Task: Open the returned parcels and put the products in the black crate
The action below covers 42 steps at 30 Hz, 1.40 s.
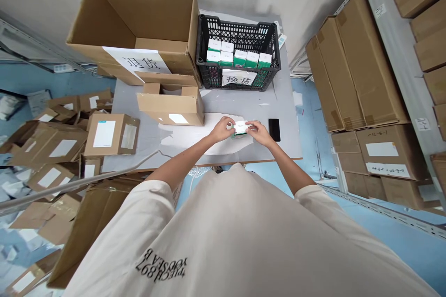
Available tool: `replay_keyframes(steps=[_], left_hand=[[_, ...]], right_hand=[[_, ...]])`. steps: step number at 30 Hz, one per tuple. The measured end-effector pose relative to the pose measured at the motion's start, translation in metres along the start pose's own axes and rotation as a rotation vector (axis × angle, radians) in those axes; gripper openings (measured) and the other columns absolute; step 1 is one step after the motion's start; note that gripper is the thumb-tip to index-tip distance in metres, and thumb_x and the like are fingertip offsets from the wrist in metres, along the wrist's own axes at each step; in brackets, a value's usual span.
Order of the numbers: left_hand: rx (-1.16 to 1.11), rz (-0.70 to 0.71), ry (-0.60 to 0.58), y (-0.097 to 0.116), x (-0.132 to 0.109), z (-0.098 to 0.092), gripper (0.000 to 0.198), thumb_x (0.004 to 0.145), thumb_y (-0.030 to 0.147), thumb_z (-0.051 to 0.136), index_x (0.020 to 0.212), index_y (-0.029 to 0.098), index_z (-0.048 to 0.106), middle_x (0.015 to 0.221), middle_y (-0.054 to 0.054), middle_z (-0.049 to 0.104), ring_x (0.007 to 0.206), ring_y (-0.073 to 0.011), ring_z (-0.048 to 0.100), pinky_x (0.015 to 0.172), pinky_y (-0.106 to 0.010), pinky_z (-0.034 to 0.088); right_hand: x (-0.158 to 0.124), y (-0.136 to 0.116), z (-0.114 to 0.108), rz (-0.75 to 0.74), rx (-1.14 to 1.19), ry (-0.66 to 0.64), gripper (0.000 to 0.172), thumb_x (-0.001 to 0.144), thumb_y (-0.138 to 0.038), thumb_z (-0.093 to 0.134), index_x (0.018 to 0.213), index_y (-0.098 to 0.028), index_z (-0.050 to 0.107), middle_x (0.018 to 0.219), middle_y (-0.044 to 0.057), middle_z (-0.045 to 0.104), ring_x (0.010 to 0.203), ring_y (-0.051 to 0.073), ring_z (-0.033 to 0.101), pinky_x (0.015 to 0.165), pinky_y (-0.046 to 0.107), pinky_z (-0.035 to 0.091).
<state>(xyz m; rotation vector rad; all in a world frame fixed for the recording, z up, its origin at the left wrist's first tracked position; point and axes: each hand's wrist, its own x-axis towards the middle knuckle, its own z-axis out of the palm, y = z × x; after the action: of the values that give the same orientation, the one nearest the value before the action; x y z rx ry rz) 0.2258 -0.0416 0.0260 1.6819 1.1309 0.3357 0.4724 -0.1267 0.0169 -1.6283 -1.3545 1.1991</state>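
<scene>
Black crate: the crate (245,82) stands upright toward the far side of the grey table (287,141), with a handwritten paper sign (239,77) on its near wall.
Boxes in the crate: several small white-topped, green-sided boxes (240,59) sit grouped inside, mostly along the crate's near wall.
Small box in hand: a white-topped box with a green lower edge (240,126) is on the person's side of the crate, in front of its signed wall, between the two hands.
Left hand: the hand (222,130) is curled, thumb and fingers nearly closed on the left end of that box.
Right hand: the hand (260,133) pinches the right end, its fingers partly bent; how firmly either grip presses, I cannot tell.
White sheet: a sheet (216,149) lies on the table, in front of the crate and under the hands.
Phone: a black phone (274,130) lies flat in front of the crate's right end, just beside the right hand.
Large carton: an open carton (181,61), a lettered sheet on its front, stands just left of the crate.
Smaller carton: an open carton (167,110) stands to the crate's front left.
Shelves: stacked brown cartons (369,69) stand well to the crate's right.
</scene>
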Motion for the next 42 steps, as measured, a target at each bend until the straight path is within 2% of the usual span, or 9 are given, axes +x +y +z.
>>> replay_keyframes(steps=[4,10,13,16,19,23,29,35,42], left_hand=[[0.126,0.124,-0.051,0.001,-0.003,0.002,0.051,0.078,0.032,0.093,0.120,0.026,0.064,0.144,-0.011,0.063,0.133,-0.0320,0.067,0.118,-0.048,0.056],[0.259,0.144,-0.094,-0.001,0.001,0.006,0.041,0.085,0.025,0.085,0.119,0.025,0.064,0.141,-0.012,0.068,0.140,-0.0369,0.062,0.124,-0.053,0.049],[0.286,0.181,-0.116,-0.003,0.001,0.007,0.041,0.086,0.025,0.083,0.123,0.025,0.065,0.147,-0.014,0.067,0.145,-0.0380,0.061,0.126,-0.054,0.048],[0.288,0.215,-0.149,-0.004,-0.002,0.005,0.041,0.088,0.026,0.082,0.127,0.024,0.068,0.156,-0.017,0.064,0.150,-0.0384,0.060,0.131,-0.056,0.046],[0.287,0.222,-0.168,-0.004,-0.005,-0.001,0.037,0.091,0.025,0.077,0.127,0.024,0.071,0.167,-0.017,0.058,0.156,-0.0371,0.059,0.135,-0.056,0.044],[0.284,0.246,-0.149,-0.002,-0.005,-0.017,0.033,0.093,0.023,0.072,0.126,0.024,0.074,0.167,-0.015,0.059,0.159,-0.0351,0.058,0.136,-0.055,0.045],[0.287,0.268,-0.059,0.001,-0.002,-0.057,0.033,0.100,0.022,0.064,0.131,0.023,0.074,0.159,-0.015,0.063,0.151,-0.0344,0.064,0.136,-0.052,0.046],[0.245,0.298,0.039,0.008,0.009,-0.088,0.034,0.103,0.022,0.060,0.136,0.024,0.071,0.158,-0.014,0.063,0.154,-0.0342,0.058,0.135,-0.051,0.045],[0.218,0.335,0.114,0.034,0.039,-0.096,0.036,0.108,0.024,0.057,0.141,0.022,0.069,0.161,-0.015,0.062,0.156,-0.0343,0.057,0.136,-0.052,0.043]], right_hand=[[-0.002,0.002,0.005,-0.085,-0.084,-0.010,0.042,0.089,-0.052,0.080,0.123,-0.027,0.080,0.143,0.013,0.071,0.108,0.026,0.076,0.100,0.049,0.068],[-0.003,0.008,0.009,-0.136,-0.205,-0.007,0.035,0.097,-0.046,0.071,0.124,-0.026,0.079,0.145,0.015,0.070,0.107,0.026,0.076,0.101,0.050,0.067],[-0.008,0.007,0.007,-0.166,-0.342,-0.043,0.033,0.100,-0.039,0.069,0.128,-0.025,0.077,0.157,0.018,0.067,0.124,0.032,0.074,0.111,0.055,0.063],[-0.011,0.000,0.004,-0.221,-0.534,-0.084,0.033,0.098,-0.038,0.078,0.129,-0.026,0.074,0.177,0.019,0.053,0.149,0.043,0.061,0.121,0.066,0.055],[-0.005,-0.010,0.006,-0.274,-0.674,-0.165,0.032,0.093,-0.035,0.088,0.120,-0.027,0.072,0.184,0.017,0.048,0.160,0.049,0.050,0.122,0.071,0.050],[0.009,-0.023,0.017,-0.322,-0.735,-0.241,0.028,0.092,-0.027,0.088,0.110,-0.028,0.067,0.169,0.017,0.063,0.154,0.046,0.055,0.119,0.067,0.052],[0.017,-0.043,0.024,-0.254,-0.762,-0.197,0.037,0.083,-0.033,0.092,0.103,-0.029,0.061,0.129,0.012,0.076,0.122,0.038,0.063,0.088,0.044,0.057],[0.037,-0.089,-0.026,-0.333,-0.664,0.020,0.040,0.078,-0.029,0.089,0.106,-0.028,0.061,0.114,0.008,0.074,0.110,0.033,0.065,0.098,0.045,0.056],[0.115,-0.179,-0.121,-0.522,-0.621,0.362,0.046,0.086,-0.048,0.092,0.118,-0.028,0.066,0.125,0.009,0.072,0.120,0.036,0.066,0.105,0.055,0.059]])
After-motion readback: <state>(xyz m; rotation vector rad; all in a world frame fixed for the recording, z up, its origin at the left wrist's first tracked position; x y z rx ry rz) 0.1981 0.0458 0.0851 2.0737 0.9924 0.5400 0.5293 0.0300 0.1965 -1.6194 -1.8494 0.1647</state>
